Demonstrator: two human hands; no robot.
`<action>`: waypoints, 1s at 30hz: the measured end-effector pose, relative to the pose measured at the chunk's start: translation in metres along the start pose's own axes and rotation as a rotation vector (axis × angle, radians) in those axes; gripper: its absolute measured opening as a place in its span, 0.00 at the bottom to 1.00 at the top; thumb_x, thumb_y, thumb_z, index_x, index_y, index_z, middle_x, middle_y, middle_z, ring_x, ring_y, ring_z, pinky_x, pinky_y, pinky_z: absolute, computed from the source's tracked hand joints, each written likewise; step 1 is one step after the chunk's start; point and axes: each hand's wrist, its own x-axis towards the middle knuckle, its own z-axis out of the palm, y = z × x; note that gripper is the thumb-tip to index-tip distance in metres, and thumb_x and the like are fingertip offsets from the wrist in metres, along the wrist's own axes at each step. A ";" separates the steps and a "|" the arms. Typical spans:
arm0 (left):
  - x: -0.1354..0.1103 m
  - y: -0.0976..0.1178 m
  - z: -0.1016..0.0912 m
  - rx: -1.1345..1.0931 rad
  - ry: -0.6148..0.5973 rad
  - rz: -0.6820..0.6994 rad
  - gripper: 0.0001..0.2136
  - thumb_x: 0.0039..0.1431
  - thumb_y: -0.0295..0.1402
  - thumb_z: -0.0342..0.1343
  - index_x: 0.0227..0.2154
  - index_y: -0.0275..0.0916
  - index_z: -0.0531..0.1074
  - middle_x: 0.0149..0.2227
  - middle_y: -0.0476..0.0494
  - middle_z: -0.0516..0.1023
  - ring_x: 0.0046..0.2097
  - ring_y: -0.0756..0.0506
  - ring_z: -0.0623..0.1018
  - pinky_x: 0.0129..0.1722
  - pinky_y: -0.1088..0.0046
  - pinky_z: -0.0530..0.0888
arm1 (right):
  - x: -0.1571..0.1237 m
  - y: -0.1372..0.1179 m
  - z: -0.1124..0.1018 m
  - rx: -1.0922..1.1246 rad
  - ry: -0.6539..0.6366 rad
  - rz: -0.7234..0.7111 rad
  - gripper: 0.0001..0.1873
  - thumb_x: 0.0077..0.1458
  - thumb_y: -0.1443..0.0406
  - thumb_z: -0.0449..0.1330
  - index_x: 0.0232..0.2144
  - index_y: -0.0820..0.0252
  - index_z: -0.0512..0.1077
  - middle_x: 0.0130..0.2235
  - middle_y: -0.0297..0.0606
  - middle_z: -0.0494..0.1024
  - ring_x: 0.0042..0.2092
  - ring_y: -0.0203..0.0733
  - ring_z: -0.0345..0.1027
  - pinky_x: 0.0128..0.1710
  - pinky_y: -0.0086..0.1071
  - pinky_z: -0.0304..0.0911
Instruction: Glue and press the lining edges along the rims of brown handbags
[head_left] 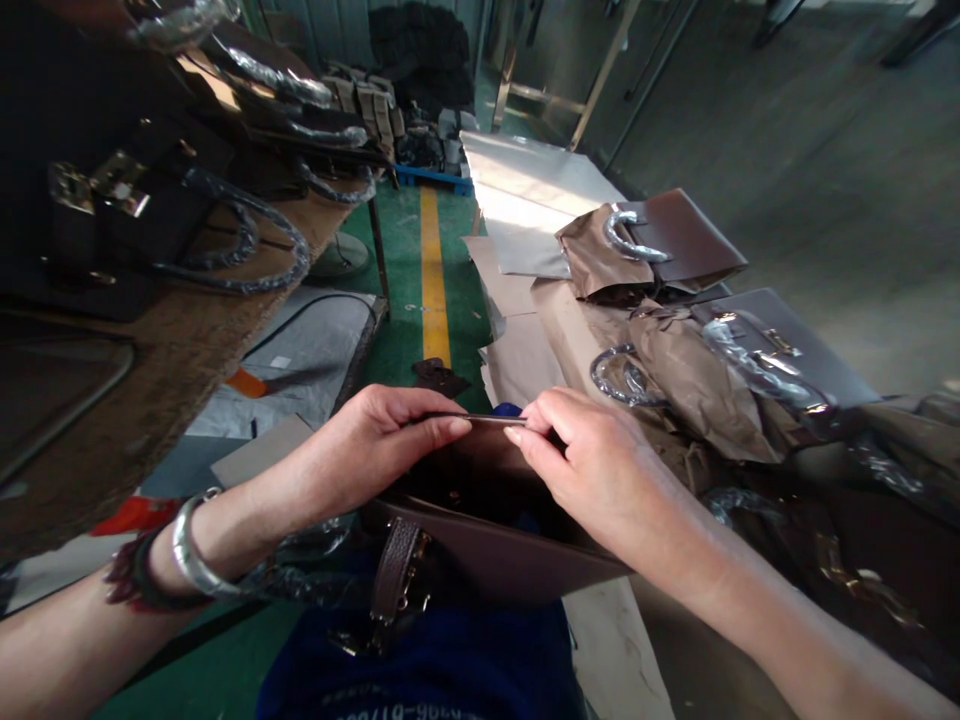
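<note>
A dark brown handbag [495,550] rests at my lap with its mouth open towards me. Its leather strap with metal fittings [395,570] hangs on the near side. My left hand [397,425] pinches the bag's far rim between thumb and fingers. A short way to the right, my right hand [574,435] grips the same rim, with a thin stretch of edge showing between the two. The bag's inside is dark and mostly hidden. Blue cloth [427,665] with white print lies beneath the bag.
On the left, a table [225,335] carries dark bags with plastic-wrapped handles [300,250]. To the right, a paper-covered bench [525,190] holds a brown bag [690,240], a grey-brown bag [787,340] and crumpled paper [697,370]. A yellow line [433,280] runs along the green floor between.
</note>
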 end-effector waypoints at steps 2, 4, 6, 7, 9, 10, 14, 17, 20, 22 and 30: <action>0.001 0.000 0.000 0.043 0.024 0.013 0.15 0.57 0.41 0.52 0.35 0.34 0.75 0.31 0.46 0.77 0.33 0.48 0.75 0.30 0.77 0.71 | 0.001 0.000 0.000 -0.008 -0.001 -0.002 0.13 0.51 0.72 0.59 0.20 0.59 0.59 0.25 0.31 0.68 0.28 0.35 0.61 0.28 0.29 0.52; 0.001 0.000 0.000 0.058 0.040 0.011 0.15 0.57 0.41 0.51 0.36 0.34 0.75 0.31 0.46 0.77 0.33 0.48 0.74 0.30 0.77 0.70 | 0.002 0.001 0.001 -0.010 -0.006 0.001 0.14 0.51 0.72 0.59 0.20 0.59 0.59 0.25 0.31 0.68 0.27 0.34 0.60 0.28 0.29 0.52; 0.001 -0.001 0.000 0.039 0.036 0.006 0.15 0.57 0.41 0.51 0.36 0.34 0.74 0.32 0.46 0.77 0.33 0.48 0.74 0.31 0.76 0.71 | 0.002 0.000 0.000 -0.013 -0.013 0.008 0.13 0.51 0.72 0.60 0.20 0.59 0.60 0.24 0.31 0.69 0.27 0.34 0.60 0.28 0.29 0.52; 0.001 -0.002 0.000 0.025 0.029 0.004 0.15 0.57 0.41 0.51 0.36 0.34 0.74 0.32 0.45 0.77 0.33 0.48 0.74 0.31 0.76 0.71 | 0.003 0.000 0.000 -0.018 -0.017 0.011 0.13 0.52 0.72 0.60 0.20 0.59 0.60 0.24 0.31 0.69 0.27 0.34 0.60 0.28 0.29 0.52; 0.002 -0.003 -0.001 0.010 0.015 0.001 0.15 0.57 0.41 0.52 0.36 0.34 0.74 0.33 0.45 0.77 0.34 0.47 0.75 0.32 0.75 0.72 | 0.004 -0.002 0.000 -0.032 -0.029 0.021 0.13 0.52 0.71 0.60 0.20 0.60 0.61 0.24 0.31 0.68 0.27 0.34 0.60 0.28 0.29 0.51; 0.002 -0.004 -0.002 0.013 0.011 0.000 0.15 0.56 0.41 0.52 0.36 0.34 0.74 0.33 0.44 0.77 0.34 0.46 0.75 0.32 0.75 0.72 | 0.005 -0.003 -0.001 -0.044 -0.037 0.030 0.13 0.51 0.71 0.60 0.20 0.60 0.61 0.24 0.31 0.68 0.26 0.34 0.59 0.28 0.29 0.51; 0.002 0.000 -0.006 0.038 -0.017 -0.010 0.14 0.55 0.41 0.53 0.36 0.35 0.74 0.32 0.45 0.77 0.35 0.45 0.76 0.33 0.74 0.72 | 0.009 -0.008 -0.003 -0.085 -0.086 0.076 0.14 0.51 0.72 0.61 0.19 0.61 0.61 0.22 0.30 0.66 0.25 0.33 0.57 0.26 0.29 0.49; 0.001 0.008 -0.008 -0.012 -0.117 -0.059 0.14 0.54 0.39 0.55 0.40 0.36 0.72 0.34 0.47 0.77 0.37 0.45 0.76 0.34 0.74 0.72 | 0.010 -0.009 -0.006 -0.081 -0.103 0.101 0.13 0.52 0.72 0.61 0.20 0.61 0.61 0.23 0.31 0.66 0.26 0.33 0.57 0.27 0.29 0.49; 0.004 0.014 -0.007 -0.020 -0.216 -0.069 0.13 0.53 0.38 0.56 0.40 0.38 0.72 0.36 0.49 0.77 0.38 0.47 0.75 0.36 0.76 0.71 | 0.009 -0.008 -0.006 -0.060 -0.106 0.099 0.13 0.52 0.72 0.61 0.21 0.61 0.62 0.23 0.31 0.67 0.26 0.33 0.57 0.27 0.29 0.49; 0.006 0.014 -0.006 0.063 -0.192 -0.023 0.10 0.55 0.38 0.54 0.35 0.38 0.73 0.32 0.51 0.76 0.34 0.51 0.73 0.33 0.80 0.68 | 0.008 -0.008 -0.006 -0.038 -0.111 0.096 0.13 0.53 0.72 0.61 0.21 0.62 0.62 0.23 0.31 0.66 0.26 0.33 0.58 0.27 0.29 0.49; 0.019 0.018 -0.007 0.385 -0.212 0.069 0.13 0.54 0.42 0.53 0.25 0.36 0.71 0.24 0.52 0.67 0.28 0.52 0.67 0.27 0.79 0.62 | -0.001 -0.004 -0.002 0.017 -0.059 0.049 0.11 0.52 0.73 0.61 0.22 0.62 0.63 0.24 0.30 0.66 0.28 0.34 0.60 0.27 0.28 0.51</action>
